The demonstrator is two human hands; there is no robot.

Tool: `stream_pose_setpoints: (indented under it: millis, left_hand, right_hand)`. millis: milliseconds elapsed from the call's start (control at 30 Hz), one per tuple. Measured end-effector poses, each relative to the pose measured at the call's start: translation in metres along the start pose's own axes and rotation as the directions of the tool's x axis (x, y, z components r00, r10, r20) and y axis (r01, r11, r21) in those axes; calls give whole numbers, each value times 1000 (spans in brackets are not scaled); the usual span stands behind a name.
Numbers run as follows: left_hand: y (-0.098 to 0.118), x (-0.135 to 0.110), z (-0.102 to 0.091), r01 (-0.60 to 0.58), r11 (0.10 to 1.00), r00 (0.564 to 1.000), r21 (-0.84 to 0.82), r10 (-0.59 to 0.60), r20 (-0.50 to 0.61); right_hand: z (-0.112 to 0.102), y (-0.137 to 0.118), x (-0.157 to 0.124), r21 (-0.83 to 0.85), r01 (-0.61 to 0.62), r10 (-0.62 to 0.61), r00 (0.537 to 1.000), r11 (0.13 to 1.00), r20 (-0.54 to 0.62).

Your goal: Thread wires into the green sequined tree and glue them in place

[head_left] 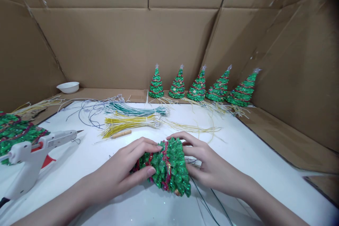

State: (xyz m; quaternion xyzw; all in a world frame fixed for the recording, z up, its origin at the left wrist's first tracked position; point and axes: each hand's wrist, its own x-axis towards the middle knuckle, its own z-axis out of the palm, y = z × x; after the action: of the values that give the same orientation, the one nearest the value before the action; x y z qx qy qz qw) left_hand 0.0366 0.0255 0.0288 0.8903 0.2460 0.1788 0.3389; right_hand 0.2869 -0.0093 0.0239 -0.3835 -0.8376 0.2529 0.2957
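A small green Christmas tree [172, 169] with red garlands lies on its side, its base facing right. My left hand [141, 160] is closed round its narrower end, thumb and fingers pressed on the green surface. At the base, the curled fingers of my right hand [197, 155] grip the rim, partly reaching behind it. Thin dark green wires [205, 199] trail from the base under my right hand toward the front edge. The tree's tip is hidden by my left hand.
A white glue gun [39, 155] stands at left by another tree [18, 134]. Beyond my hands lie a wooden-handled awl [121, 134], a yellow wire bundle [129, 123] and a green one [137, 109]. Several finished-looking trees [196, 88] line the cardboard wall; a white bowl [68, 87] sits back left.
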Motion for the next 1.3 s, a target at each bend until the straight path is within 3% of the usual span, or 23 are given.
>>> stream_pose_setpoints:
  millis: [1300]
  left_hand:
    - [-1,-1,1,-8,1000,1000,3,8,0]
  right_hand:
    - [1,1,-1,14,-9,9,1000,1000,9]
